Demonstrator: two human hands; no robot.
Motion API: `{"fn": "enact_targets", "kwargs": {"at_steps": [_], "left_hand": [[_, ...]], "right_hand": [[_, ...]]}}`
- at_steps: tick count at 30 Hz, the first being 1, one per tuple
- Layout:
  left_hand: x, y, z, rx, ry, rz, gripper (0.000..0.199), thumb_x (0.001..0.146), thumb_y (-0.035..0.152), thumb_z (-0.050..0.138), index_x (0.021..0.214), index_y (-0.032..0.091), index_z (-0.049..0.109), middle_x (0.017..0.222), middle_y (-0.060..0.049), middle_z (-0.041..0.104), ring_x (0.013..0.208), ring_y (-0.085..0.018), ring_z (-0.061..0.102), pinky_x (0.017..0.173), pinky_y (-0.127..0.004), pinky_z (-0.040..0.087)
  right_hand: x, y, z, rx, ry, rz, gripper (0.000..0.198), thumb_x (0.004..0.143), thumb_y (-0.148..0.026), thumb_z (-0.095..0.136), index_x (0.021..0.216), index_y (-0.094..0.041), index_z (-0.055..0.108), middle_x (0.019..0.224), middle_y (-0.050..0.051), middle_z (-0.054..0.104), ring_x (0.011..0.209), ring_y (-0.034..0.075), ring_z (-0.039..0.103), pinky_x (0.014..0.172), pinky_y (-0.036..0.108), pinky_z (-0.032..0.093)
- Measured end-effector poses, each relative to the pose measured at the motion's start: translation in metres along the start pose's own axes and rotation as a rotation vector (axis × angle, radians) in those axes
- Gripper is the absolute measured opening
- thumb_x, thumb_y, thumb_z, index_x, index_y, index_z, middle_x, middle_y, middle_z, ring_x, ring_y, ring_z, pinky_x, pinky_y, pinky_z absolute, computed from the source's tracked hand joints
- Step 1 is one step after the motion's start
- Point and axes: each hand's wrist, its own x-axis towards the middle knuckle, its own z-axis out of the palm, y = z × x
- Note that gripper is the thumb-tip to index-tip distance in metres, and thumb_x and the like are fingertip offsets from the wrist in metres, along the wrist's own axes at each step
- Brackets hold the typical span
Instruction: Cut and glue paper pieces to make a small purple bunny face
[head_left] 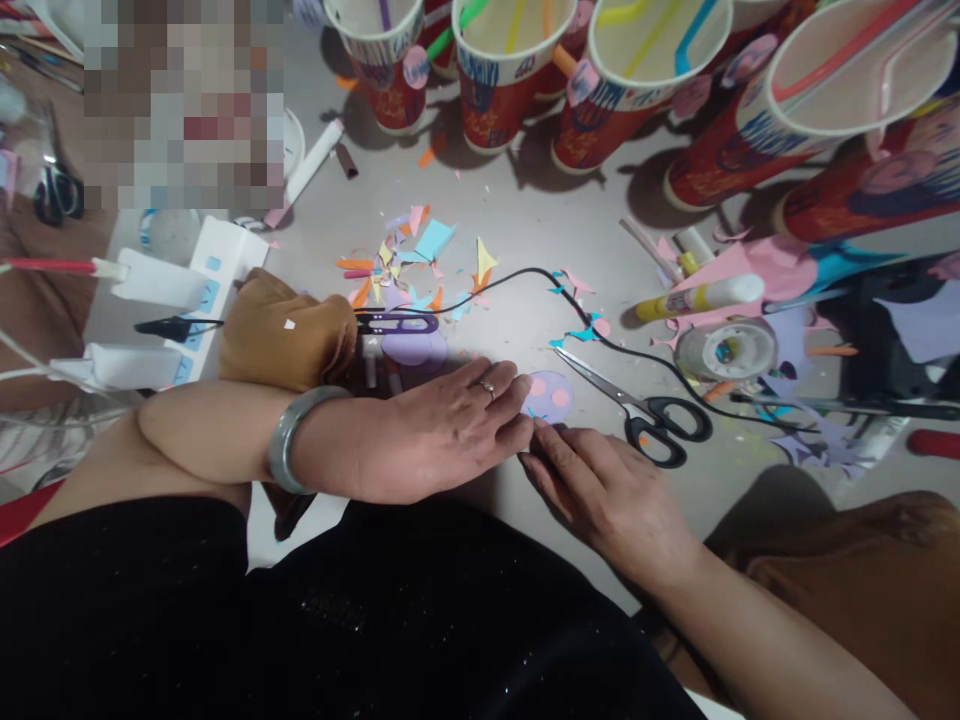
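A small purple paper circle [556, 388] with pink dots and a bit of blue lies on the grey table between my hands. My left hand [442, 430], with a ring and a bangle, reaches across with bent fingers, its fingertips on the circle's left edge. My right hand [607, 490] has its fingers drawn together at the circle's lower edge. The thumb undersides are hidden. Just right of the circle rest black-handled scissors [637, 405], blades slightly apart. Behind my left hand lies another purple paper piece [416, 347], partly covered by a purple-handled tool [401, 322].
Several red-and-white paper cups [495, 100] with coloured straws line the back. Paper scraps [431, 243] litter the middle. A black cable [529, 270] crosses the table. A tape roll [726, 350] and yellow marker [697, 298] sit right; a power strip [217, 270] and brown cloth [285, 335] sit left.
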Motion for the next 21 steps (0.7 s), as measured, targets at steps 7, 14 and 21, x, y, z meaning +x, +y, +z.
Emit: {"fn": "enact_targets", "kwargs": {"at_steps": [7, 14, 21], "left_hand": [[0.0008, 0.0022, 0.0065, -0.035, 0.079, -0.038, 0.041, 0.098, 0.016, 0.046, 0.137, 0.014, 0.053, 0.149, -0.018, 0.056, 0.139, -0.028, 0.051, 0.116, -0.048, 0.04], [0.0017, 0.0014, 0.0092, 0.007, 0.143, -0.003, 0.036, 0.1, 0.014, 0.044, 0.133, 0.011, 0.058, 0.144, -0.018, 0.06, 0.134, -0.028, 0.056, 0.112, -0.048, 0.045], [0.0032, 0.0018, 0.0083, 0.046, 0.111, 0.001, 0.038, 0.099, 0.012, 0.044, 0.134, 0.01, 0.057, 0.145, -0.018, 0.059, 0.134, -0.028, 0.056, 0.113, -0.048, 0.044]], "right_hand": [[-0.0009, -0.0001, 0.0003, -0.002, -0.011, 0.017, 0.031, 0.095, -0.023, 0.065, 0.124, -0.01, 0.066, 0.081, 0.008, 0.068, 0.072, 0.019, 0.063, 0.065, 0.032, 0.052], [-0.001, 0.0, -0.0002, -0.013, 0.002, 0.009, 0.031, 0.096, -0.024, 0.065, 0.124, -0.01, 0.065, 0.08, 0.007, 0.069, 0.072, 0.018, 0.064, 0.067, 0.032, 0.053], [-0.0003, 0.0013, -0.002, -0.053, 0.015, 0.037, 0.027, 0.096, -0.026, 0.066, 0.118, -0.01, 0.066, 0.076, 0.006, 0.068, 0.068, 0.017, 0.061, 0.064, 0.031, 0.049]]}}
